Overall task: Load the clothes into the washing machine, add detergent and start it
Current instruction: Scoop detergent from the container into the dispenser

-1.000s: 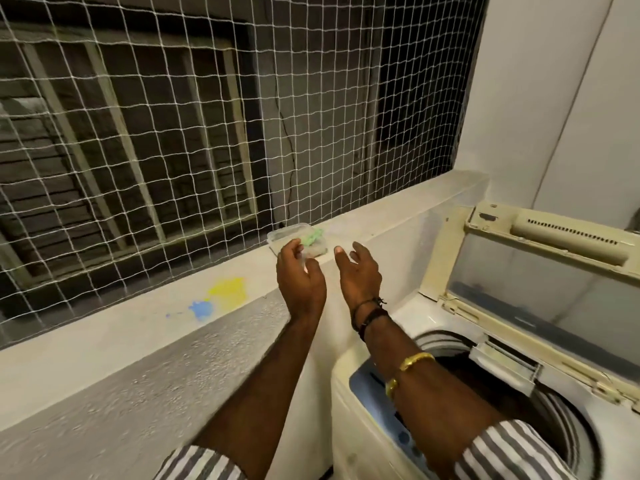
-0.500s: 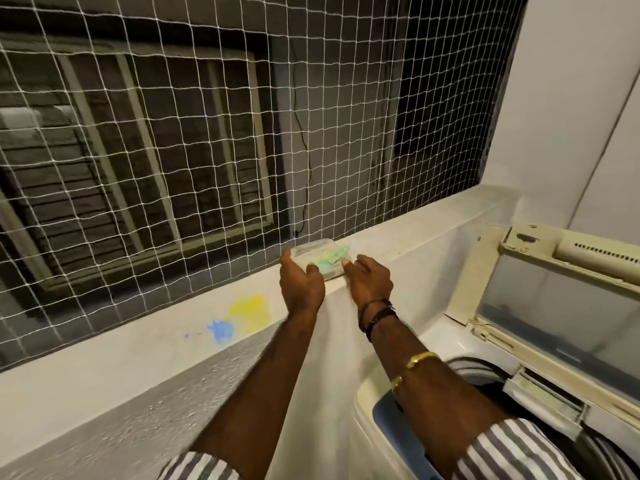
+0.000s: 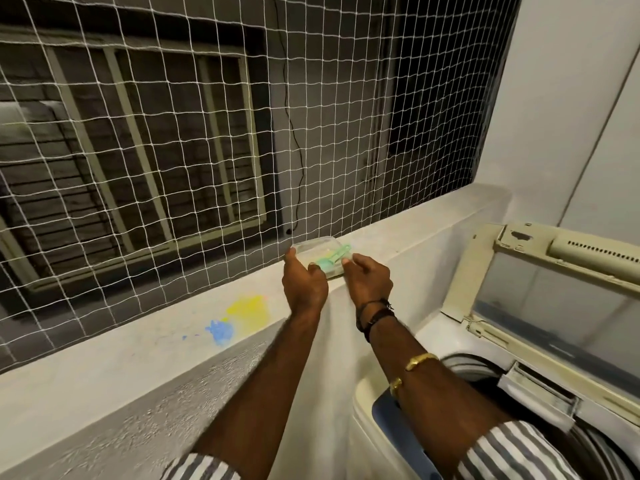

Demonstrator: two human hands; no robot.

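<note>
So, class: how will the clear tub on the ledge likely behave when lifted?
Probably light: the tub looks like thin clear plastic. Its walls may flex if squeezed. The green scoop looks loose inside and could slide if tilted.

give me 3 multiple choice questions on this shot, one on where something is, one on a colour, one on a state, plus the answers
1. Where is the clear plastic container?
A) on the floor
B) at the white concrete ledge
C) in the washer tub

2. What colour is the plastic scoop inside it?
A) red
B) black
C) green

3. How is the glass-panelled lid of the cream top-loading washing machine?
A) raised open
B) shut flat
C) taken off

Answers:
1 B: the left hand and right hand grip its sides at the ledge.
2 C: it shows green through the clear wall.
3 A: the lid stands tilted up at the back of the machine.
</note>
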